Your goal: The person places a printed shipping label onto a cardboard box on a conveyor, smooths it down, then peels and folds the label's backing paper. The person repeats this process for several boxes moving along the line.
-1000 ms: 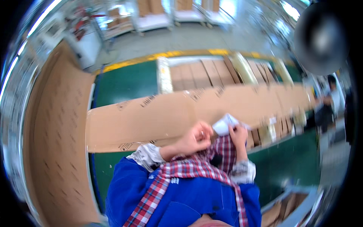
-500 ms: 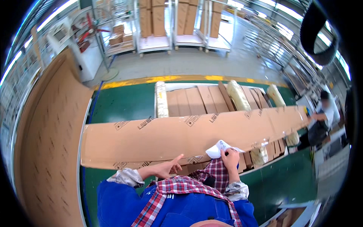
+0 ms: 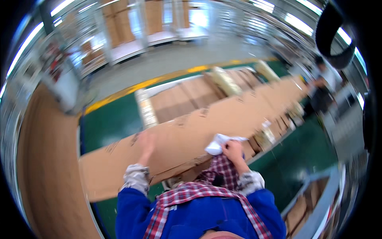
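A long, flat cardboard box [image 3: 187, 133] stretches in front of me from lower left to upper right. My left hand [image 3: 147, 144] is over its near left part, smeared by motion, its fingers looking stretched out with nothing in them. Whether the palm touches the cardboard I cannot tell. At the box's near edge, my right hand [image 3: 233, 150] pinches a crumpled white sheet of paper [image 3: 217, 144], part of which lies over the cardboard.
Under the box is a low stack of flat cartons [image 3: 187, 97] with wrapped yellowish bundles [image 3: 226, 81]. A co-worker [image 3: 324, 83] stands at the box's far right end. A tall curved cardboard sheet [image 3: 47, 159] rises on the left. A grey-framed cart [image 3: 314, 195] stands lower right.
My left hand has moved up and left from the near edge to over the box. The right hand keeps the paper. The whole view has turned, so the box now slants.
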`<control>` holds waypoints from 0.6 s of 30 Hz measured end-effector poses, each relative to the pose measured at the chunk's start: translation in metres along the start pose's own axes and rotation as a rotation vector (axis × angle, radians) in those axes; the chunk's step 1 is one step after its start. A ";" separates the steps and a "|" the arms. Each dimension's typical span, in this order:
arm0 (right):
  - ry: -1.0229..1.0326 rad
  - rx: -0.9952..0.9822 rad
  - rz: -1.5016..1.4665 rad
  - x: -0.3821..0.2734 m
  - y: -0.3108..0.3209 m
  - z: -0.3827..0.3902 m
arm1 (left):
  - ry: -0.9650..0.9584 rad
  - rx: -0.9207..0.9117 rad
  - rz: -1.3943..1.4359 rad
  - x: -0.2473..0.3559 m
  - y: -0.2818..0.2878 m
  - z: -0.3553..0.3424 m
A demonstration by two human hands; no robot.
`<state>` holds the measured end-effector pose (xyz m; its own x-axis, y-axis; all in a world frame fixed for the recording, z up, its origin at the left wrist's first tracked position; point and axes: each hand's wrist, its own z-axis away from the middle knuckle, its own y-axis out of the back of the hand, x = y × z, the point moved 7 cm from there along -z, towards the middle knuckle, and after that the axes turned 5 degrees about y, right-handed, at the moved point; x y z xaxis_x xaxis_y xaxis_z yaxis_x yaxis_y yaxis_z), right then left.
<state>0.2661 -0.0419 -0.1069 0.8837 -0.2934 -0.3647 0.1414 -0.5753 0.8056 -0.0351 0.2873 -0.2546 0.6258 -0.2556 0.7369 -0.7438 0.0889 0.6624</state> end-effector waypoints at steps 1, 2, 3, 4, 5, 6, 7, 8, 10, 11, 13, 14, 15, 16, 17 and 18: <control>-0.076 -0.065 0.028 0.013 0.006 0.003 | 0.046 -0.249 -0.325 0.019 -0.024 -0.011; -0.035 -0.071 0.018 0.009 0.006 -0.003 | 0.026 -0.140 -0.310 0.008 -0.018 -0.019; -0.036 -0.112 -0.015 0.005 0.000 -0.008 | -0.120 -0.060 -0.607 -0.002 -0.014 -0.030; 0.040 -0.030 -0.017 -0.002 -0.004 -0.018 | -0.161 -0.075 -0.679 -0.029 -0.011 -0.057; 0.007 -0.051 -0.011 0.018 0.002 -0.004 | 0.132 -0.180 -0.632 0.010 -0.033 -0.041; 0.017 -0.082 0.000 0.012 0.002 -0.011 | 0.117 -0.049 -0.581 0.016 -0.027 -0.049; -0.018 -0.071 0.004 0.010 0.002 -0.013 | 0.118 0.064 -0.529 0.020 -0.018 -0.046; -0.064 -0.099 -0.002 0.013 0.004 -0.015 | 0.064 0.023 -0.578 0.029 -0.029 -0.048; -0.237 -0.198 -0.037 0.024 0.001 -0.007 | -0.025 -0.087 -0.692 0.059 -0.027 -0.020; -0.334 -0.240 -0.081 0.023 -0.004 -0.013 | 0.007 -0.073 -0.731 0.066 -0.018 -0.018; -0.415 -0.234 -0.219 0.021 -0.017 -0.029 | 0.078 -0.042 -0.774 0.077 -0.011 -0.018; -0.403 -0.190 -0.322 0.016 -0.024 -0.039 | 0.045 -0.012 -0.776 0.080 -0.010 -0.021; -0.385 -0.158 -0.433 0.013 -0.031 -0.052 | 0.034 -0.008 -0.765 0.078 -0.010 -0.019; -0.351 -0.183 -0.415 0.004 -0.037 -0.059 | 0.025 -0.005 -0.753 0.076 -0.011 -0.016; -0.314 -0.195 -0.402 -0.007 -0.044 -0.071 | 0.006 0.010 -0.740 0.077 -0.012 -0.019; -0.189 -0.114 -0.441 -0.022 -0.050 -0.088 | 0.013 0.024 -0.755 0.078 -0.008 -0.022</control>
<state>0.2792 0.0604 -0.0986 0.6341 -0.1804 -0.7519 0.5410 -0.5913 0.5981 0.0248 0.2879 -0.2000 0.9701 -0.2271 0.0856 -0.1165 -0.1266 0.9851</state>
